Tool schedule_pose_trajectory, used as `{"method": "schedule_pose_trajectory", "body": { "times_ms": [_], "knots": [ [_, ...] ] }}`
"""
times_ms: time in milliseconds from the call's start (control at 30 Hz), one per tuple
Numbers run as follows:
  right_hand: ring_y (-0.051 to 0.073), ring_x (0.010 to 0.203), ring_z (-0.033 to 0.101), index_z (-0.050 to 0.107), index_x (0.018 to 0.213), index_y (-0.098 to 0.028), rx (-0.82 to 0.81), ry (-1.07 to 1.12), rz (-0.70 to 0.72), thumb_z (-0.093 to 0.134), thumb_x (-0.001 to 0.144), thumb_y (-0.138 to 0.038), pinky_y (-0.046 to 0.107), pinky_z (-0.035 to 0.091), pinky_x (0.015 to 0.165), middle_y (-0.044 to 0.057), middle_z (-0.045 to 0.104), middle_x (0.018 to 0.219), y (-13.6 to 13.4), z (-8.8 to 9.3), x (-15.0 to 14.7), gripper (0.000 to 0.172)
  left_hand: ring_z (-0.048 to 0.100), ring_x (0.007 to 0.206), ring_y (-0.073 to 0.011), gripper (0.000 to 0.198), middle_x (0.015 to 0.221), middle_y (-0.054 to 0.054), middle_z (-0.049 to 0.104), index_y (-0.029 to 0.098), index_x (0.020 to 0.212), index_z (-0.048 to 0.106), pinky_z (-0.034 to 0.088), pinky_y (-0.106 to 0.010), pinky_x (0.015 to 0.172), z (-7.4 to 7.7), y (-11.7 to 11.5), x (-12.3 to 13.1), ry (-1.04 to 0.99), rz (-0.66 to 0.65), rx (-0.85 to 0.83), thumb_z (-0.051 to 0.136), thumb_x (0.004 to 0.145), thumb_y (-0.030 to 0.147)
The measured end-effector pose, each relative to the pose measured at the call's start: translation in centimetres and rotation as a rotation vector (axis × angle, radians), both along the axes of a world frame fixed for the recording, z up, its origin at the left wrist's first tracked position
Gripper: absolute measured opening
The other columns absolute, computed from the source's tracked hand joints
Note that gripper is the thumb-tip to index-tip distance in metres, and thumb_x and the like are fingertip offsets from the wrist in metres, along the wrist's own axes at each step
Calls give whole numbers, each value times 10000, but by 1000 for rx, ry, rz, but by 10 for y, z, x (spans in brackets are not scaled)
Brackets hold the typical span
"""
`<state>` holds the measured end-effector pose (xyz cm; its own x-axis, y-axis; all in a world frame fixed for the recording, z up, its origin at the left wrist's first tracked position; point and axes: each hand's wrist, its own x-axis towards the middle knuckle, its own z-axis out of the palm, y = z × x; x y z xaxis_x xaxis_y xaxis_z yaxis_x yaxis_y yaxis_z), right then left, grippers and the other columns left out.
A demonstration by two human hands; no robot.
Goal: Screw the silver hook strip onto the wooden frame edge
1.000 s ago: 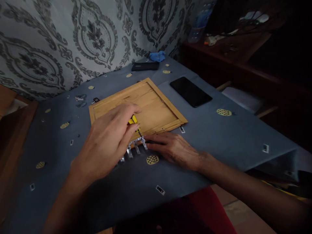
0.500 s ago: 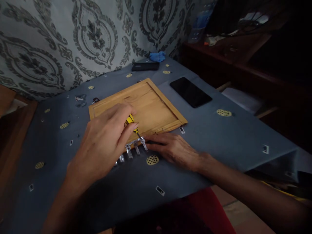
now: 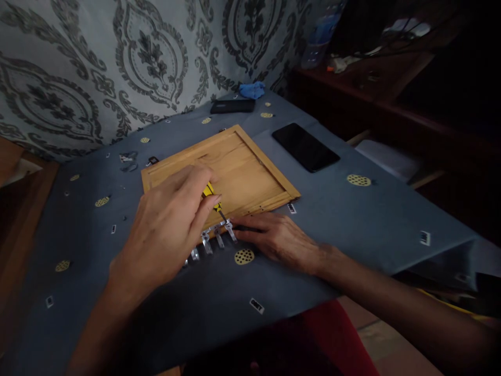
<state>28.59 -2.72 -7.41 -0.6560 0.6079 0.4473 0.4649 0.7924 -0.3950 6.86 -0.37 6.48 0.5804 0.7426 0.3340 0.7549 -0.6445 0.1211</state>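
A shallow wooden tray (image 3: pixel 250 172) lies on the blue-grey cloth. My left hand (image 3: pixel 168 230) is closed round a small yellow-handled screwdriver (image 3: pixel 211 194), whose tip points down at a silver metal hook rack (image 3: pixel 213 239) along the tray's near edge. My right hand (image 3: pixel 277 239) lies flat on the cloth beside the rack, fingers stretched toward its right end and touching it. Most of the screwdriver handle is hidden by my fingers.
A black phone (image 3: pixel 305 147) lies right of the tray, and a dark case (image 3: pixel 233 106) and a blue cloth (image 3: pixel 252 90) sit near the patterned wall. The table edge (image 3: pixel 391 271) drops off at the near right. A dark wooden shelf (image 3: pixel 371 83) stands at the back right.
My left hand has shifted slightly left and turned a little on the screwdriver. My right hand has stayed where it was.
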Motion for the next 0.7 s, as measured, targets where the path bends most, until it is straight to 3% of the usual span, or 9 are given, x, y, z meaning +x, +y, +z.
{"method": "schedule_pose_trajectory", "body": {
  "times_ms": [233, 467, 700],
  "knots": [
    [220, 1111, 691, 698, 1162, -204, -10, 12, -3, 550, 924, -60, 373, 587, 889, 79, 665, 1349, 0, -4, 1, 315, 625, 743, -158, 62, 929, -18, 671, 179, 1006, 573, 428, -276, 637, -1, 0, 2, 6, -1, -3, 534, 967, 205],
    [230, 1101, 695, 695, 1171, -201, -3, -9, -3, 575, 901, -58, 389, 588, 895, 90, 678, 1323, 0, -3, 0, 327, 658, 851, -193, 92, 950, -33, 670, 174, 993, 565, 486, -305, 685, -2, -3, 5, 39, -127, 23, 474, 995, 188],
    [240, 1101, 695, 693, 1160, -186, 47, 4, -2, 560, 906, -58, 395, 589, 887, 101, 680, 1315, 0, -3, 0, 314, 667, 849, -183, 117, 955, -43, 684, 172, 983, 585, 501, -302, 723, -7, -2, 5, 6, -122, 29, 492, 1015, 235]
  ]
}}
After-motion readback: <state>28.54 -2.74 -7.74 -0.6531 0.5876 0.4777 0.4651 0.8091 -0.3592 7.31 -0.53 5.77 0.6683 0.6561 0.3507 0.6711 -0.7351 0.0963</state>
